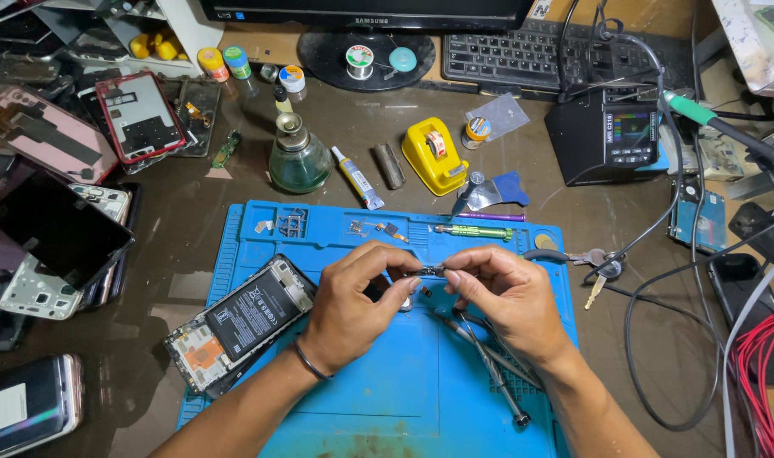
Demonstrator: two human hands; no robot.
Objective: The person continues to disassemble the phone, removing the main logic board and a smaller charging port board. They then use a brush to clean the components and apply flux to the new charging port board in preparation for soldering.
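Our left hand (353,301) and right hand (501,293) pinching 1 small part (431,271) above blue mat (404,399), opened phone (239,326) on mat's left edge

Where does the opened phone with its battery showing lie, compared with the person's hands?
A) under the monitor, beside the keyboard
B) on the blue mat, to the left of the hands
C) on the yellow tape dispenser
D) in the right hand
B: the opened phone lies on the blue mat, just left of the left hand, while both hands pinch a small dark part.
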